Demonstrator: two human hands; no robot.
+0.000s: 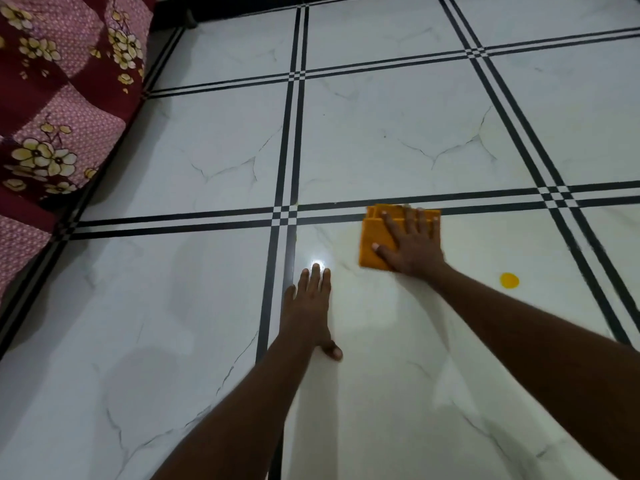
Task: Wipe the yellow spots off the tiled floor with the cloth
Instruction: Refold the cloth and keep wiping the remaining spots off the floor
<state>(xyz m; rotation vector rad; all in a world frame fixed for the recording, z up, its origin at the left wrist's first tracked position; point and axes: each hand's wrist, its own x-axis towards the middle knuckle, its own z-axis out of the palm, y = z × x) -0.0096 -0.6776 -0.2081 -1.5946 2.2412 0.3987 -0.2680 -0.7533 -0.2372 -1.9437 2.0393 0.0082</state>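
The floor (381,143) is white tile with black double lines. A floral quilt (59,98) hangs at its left edge. The left hand (308,313) lies flat, fingers spread, empty. The right hand (412,244) presses flat on the folded cloth (375,233) against a black line. One spot (509,280) lies right of it.

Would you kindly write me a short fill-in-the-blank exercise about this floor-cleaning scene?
1. The right hand presses flat on a folded ____ cloth.
2. The left hand rests on the tiled floor, holding ____.
3. One round yellow spot lies to the ____ of the cloth.

Missing words: orange; nothing; right
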